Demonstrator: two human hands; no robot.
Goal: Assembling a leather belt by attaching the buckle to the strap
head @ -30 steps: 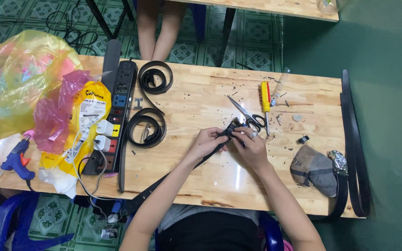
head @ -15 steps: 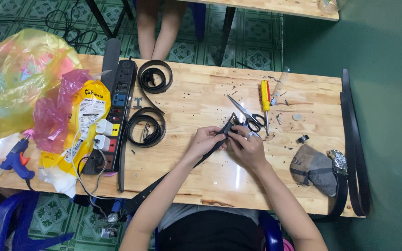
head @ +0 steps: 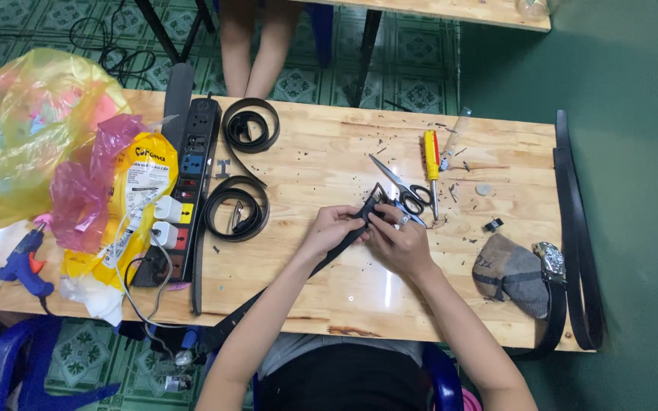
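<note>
Black leather belt strap (head: pixel 321 262) runs diagonally from the near table edge up to the middle of the pale wooden tabletop (head: pixel 329 152), where both hands meet at its end. Left hand (head: pixel 331 230) closed around the strap just below the tip, fingers curled over it, thumb side up. Right hand (head: pixel 397 242) also closed, fingertips pinching the strap end at what looks like a metal buckle frame (head: pixel 378 194) (partly hidden by the fingers, so the exact fit is unclear).

Judgement on doing this well: keep the left grip close to the buckle so the strap end stays flat and does not twist; let the right fingertips do the fine feeding, slow and square to the frame. Rest both wrists on the table for steadiness.

Nearby: black-handled steel scissors (head: pixel 401 186) touching or just beyond the right hand, yellow-and-red screwdriver (head: pixel 431 164) beside them. Two coiled black belts (head: pixel 239 209) lie left, next to a black power strip (head: pixel 188 183).
</note>
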